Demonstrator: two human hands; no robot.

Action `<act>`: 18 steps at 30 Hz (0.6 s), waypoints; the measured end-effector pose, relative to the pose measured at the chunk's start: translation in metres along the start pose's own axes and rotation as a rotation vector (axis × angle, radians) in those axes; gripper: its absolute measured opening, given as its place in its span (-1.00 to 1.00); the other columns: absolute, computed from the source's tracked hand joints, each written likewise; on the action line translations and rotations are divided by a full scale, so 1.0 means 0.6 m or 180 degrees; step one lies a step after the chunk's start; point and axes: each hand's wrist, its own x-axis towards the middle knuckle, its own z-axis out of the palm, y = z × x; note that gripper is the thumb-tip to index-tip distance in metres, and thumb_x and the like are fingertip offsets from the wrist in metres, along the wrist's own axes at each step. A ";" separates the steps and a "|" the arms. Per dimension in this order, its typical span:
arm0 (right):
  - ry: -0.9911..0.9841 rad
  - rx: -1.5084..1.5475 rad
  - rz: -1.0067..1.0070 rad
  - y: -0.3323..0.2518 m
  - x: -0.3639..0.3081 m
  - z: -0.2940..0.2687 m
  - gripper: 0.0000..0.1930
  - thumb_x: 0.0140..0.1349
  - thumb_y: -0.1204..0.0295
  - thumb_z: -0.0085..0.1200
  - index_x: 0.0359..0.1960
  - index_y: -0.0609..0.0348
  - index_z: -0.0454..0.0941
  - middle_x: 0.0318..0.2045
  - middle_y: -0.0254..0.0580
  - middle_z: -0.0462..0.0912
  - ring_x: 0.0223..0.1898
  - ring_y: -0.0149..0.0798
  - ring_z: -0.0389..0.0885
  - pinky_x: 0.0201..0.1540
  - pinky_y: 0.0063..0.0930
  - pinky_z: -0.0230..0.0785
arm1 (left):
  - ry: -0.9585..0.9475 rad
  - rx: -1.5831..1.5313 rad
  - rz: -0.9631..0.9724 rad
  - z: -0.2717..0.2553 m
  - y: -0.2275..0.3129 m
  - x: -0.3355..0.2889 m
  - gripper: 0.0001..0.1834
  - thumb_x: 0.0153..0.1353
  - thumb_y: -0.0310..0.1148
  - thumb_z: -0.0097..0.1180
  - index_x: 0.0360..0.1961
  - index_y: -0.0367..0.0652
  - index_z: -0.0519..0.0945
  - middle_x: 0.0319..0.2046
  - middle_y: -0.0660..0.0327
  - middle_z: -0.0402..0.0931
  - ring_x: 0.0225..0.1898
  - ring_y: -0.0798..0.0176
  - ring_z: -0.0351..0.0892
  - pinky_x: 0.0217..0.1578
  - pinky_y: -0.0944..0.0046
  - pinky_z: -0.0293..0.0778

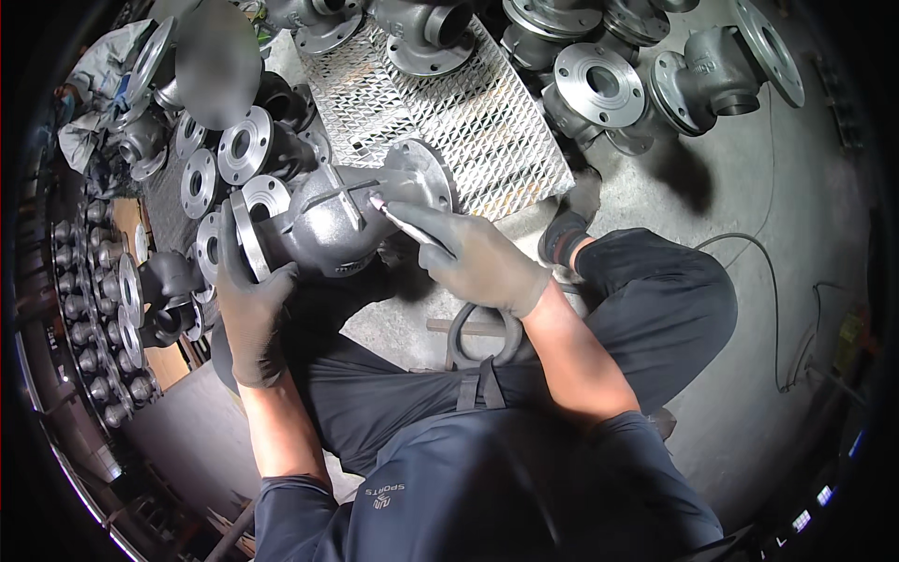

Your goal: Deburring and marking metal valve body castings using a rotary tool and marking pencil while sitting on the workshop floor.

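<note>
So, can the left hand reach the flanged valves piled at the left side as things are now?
Probably not at once: the left hand is gripping the grey valve body. The flanged valves lie close beside it, with nothing between.

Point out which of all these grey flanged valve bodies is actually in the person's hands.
The valve body at centre: the gloved left hand grips its flange and the right hand presses a marker against it; the others lie untouched.

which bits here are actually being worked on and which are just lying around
In hand:
- grey flanged valve body, gripped by the left hand
- thin marker-like tool, held in the right hand against the casting

Lying about:
- other flanged valves
- perforated metal sheet
- small valves in rows
- cable
</note>
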 end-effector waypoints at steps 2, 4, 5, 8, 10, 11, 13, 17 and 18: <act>-0.0050 -0.0023 0.0034 -0.007 -0.002 -0.002 -0.35 0.37 0.55 0.12 0.55 0.18 0.50 0.35 0.27 0.67 0.35 0.23 0.69 0.42 -0.10 0.52 | 0.0001 -0.0009 0.0050 0.001 0.002 -0.003 0.18 -0.05 -0.62 0.29 0.72 -0.40 0.19 0.58 -0.12 0.37 0.50 0.15 0.42 0.29 0.25 0.55; -0.0114 -0.0132 0.0055 0.001 -0.001 -0.004 -0.34 0.37 0.55 0.12 0.55 0.18 0.50 0.35 0.27 0.67 0.39 0.21 0.67 0.43 -0.11 0.51 | 0.0069 -0.0278 -0.0186 0.012 0.019 -0.006 0.18 -0.04 -0.64 0.28 0.73 -0.40 0.17 0.57 -0.13 0.37 0.49 0.14 0.44 0.31 0.25 0.54; -0.0111 -0.0140 0.0060 0.000 -0.001 -0.003 -0.34 0.37 0.55 0.12 0.55 0.18 0.50 0.35 0.27 0.67 0.39 0.21 0.67 0.43 -0.11 0.51 | 0.0064 -0.0287 -0.0186 0.012 0.020 -0.004 0.18 -0.04 -0.64 0.28 0.73 -0.40 0.17 0.57 -0.13 0.37 0.49 0.14 0.44 0.31 0.25 0.54; -0.0087 -0.0083 0.0049 -0.006 0.005 0.001 -0.34 0.36 0.56 0.12 0.55 0.18 0.50 0.36 0.27 0.67 0.40 0.21 0.66 0.44 -0.11 0.51 | 0.0024 -0.0200 -0.0290 0.011 0.023 -0.003 0.17 -0.02 -0.65 0.27 0.73 -0.39 0.17 0.56 -0.14 0.38 0.48 0.13 0.46 0.33 0.25 0.52; 0.0051 -0.0210 -0.0269 0.005 0.009 -0.001 -0.34 0.36 0.57 0.12 0.55 0.18 0.50 0.36 0.27 0.67 0.37 0.21 0.68 0.43 -0.09 0.51 | 0.0097 -0.0022 -0.0064 0.014 0.016 -0.002 0.16 -0.02 -0.61 0.30 0.72 -0.40 0.18 0.53 -0.14 0.42 0.44 0.12 0.51 0.34 0.22 0.52; -0.0032 -0.0159 -0.0170 0.005 0.010 -0.003 -0.34 0.37 0.58 0.13 0.55 0.17 0.50 0.35 0.26 0.67 0.36 0.21 0.69 0.43 -0.08 0.51 | 0.0100 -0.0024 -0.0061 0.012 0.015 0.001 0.16 -0.02 -0.61 0.30 0.72 -0.40 0.18 0.53 -0.14 0.42 0.44 0.12 0.51 0.34 0.22 0.52; -0.0026 -0.0196 -0.0136 0.005 0.010 -0.003 -0.35 0.38 0.58 0.13 0.55 0.17 0.50 0.34 0.27 0.68 0.34 0.22 0.70 0.41 -0.08 0.52 | 0.0062 0.0128 -0.0037 0.003 0.012 0.002 0.17 -0.01 -0.53 0.38 0.71 -0.43 0.19 0.50 -0.16 0.46 0.41 0.12 0.54 0.37 0.18 0.50; 0.0218 -0.0241 -0.0056 0.019 -0.001 -0.016 -0.37 0.42 0.53 0.16 0.55 0.15 0.51 0.12 0.23 0.79 0.05 0.06 0.84 0.15 -0.17 0.62 | 0.0042 0.0397 -0.0130 0.014 0.035 0.007 0.21 0.02 -0.38 0.53 0.69 -0.48 0.19 0.48 -0.16 0.48 0.41 0.10 0.56 0.45 0.14 0.43; 0.0363 -0.0287 -0.0088 0.020 -0.009 -0.021 -0.37 0.42 0.53 0.16 0.56 0.14 0.51 0.03 0.19 0.82 -0.04 -0.06 0.86 0.09 -0.22 0.64 | -0.0006 0.0269 -0.0041 0.022 0.032 0.009 0.24 0.03 -0.33 0.56 0.70 -0.47 0.16 0.50 -0.14 0.46 0.42 0.10 0.54 0.45 0.13 0.43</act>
